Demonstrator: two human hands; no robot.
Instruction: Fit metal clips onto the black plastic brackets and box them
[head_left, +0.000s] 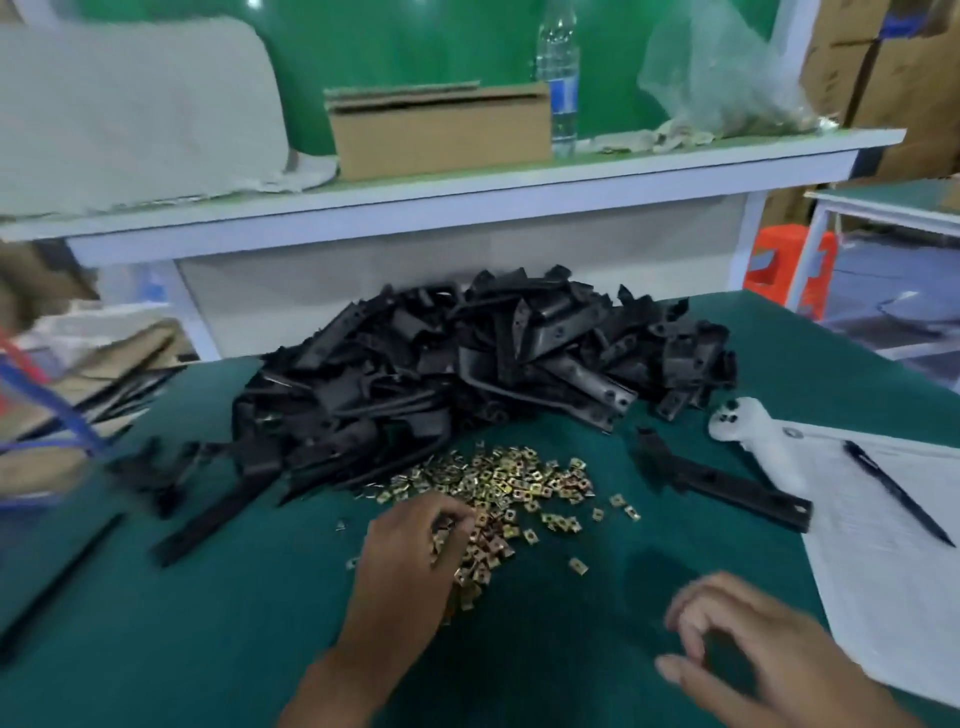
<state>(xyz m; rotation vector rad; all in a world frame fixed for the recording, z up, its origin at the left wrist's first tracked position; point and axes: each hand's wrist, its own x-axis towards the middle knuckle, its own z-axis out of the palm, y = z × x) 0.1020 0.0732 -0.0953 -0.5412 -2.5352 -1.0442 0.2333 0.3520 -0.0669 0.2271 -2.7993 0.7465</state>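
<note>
A big heap of black plastic brackets (467, 364) lies across the middle of the green table. In front of it spreads a scatter of small brass-coloured metal clips (524, 483). My left hand (415, 540) is down on the near edge of the clips with its fingers curled into them, gripping several. My right hand (737, 639) hovers low at the right, blurred, fingers loosely curled and holding nothing. One long bracket (727, 486) lies alone to the right of the clips.
Paper sheets (893, 545) with a black pen (898, 493) cover the right edge, beside a white glove (753, 431). A cardboard box (441, 130) and a water bottle (558, 78) stand on the far white bench. Loose brackets (156, 473) and cardboard lie at left.
</note>
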